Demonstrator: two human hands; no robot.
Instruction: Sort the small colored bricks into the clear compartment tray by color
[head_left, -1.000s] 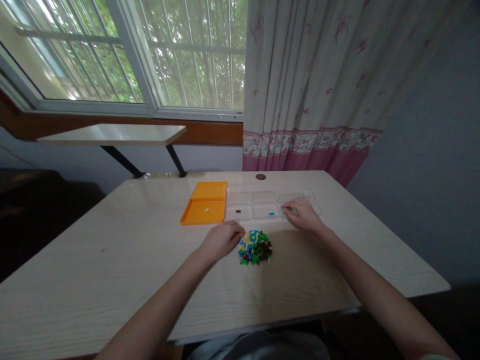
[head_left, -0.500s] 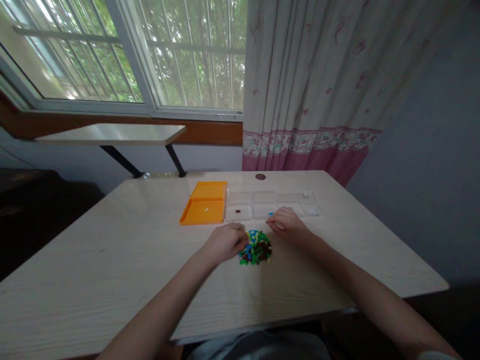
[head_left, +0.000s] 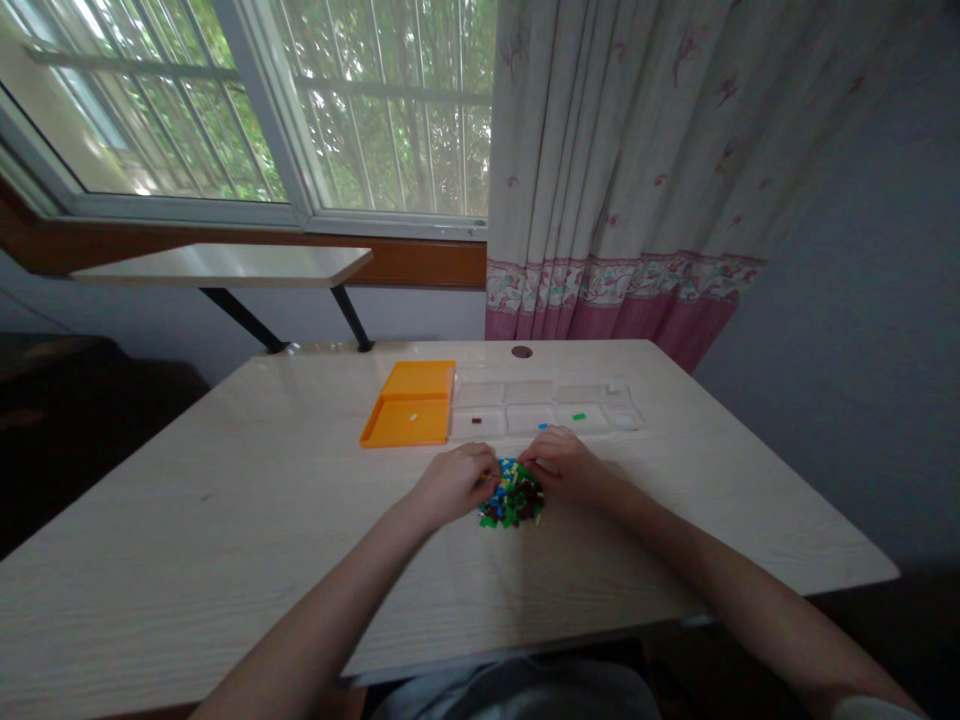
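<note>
A heap of small plastic pieces (head_left: 513, 500), green, blue, brown and pale yellow, lies on the table between my hands. My left hand (head_left: 459, 482) has its fingers curled at the heap's left edge; what they pinch, if anything, is too small to name. My right hand (head_left: 564, 464) reaches the heap's upper right edge with fingertips together, and their contents are hidden. Behind the hands is a clear compartment tray (head_left: 504, 407) with a brown piece (head_left: 476, 421), a blue piece (head_left: 543, 427) and a green piece (head_left: 579, 416) in separate front compartments.
An orange open case (head_left: 409, 441) stands left of the clear tray, a pale yellow piece (head_left: 413, 417) in its front half. A raised shelf (head_left: 225, 262) on black legs is at the back left. A round hole (head_left: 522, 352) sits near the table's (head_left: 247, 520) back edge.
My right hand has moved left and toward me, from the tray's front edge to the heap. The green piece in the tray is now uncovered. My left hand has barely moved.
</note>
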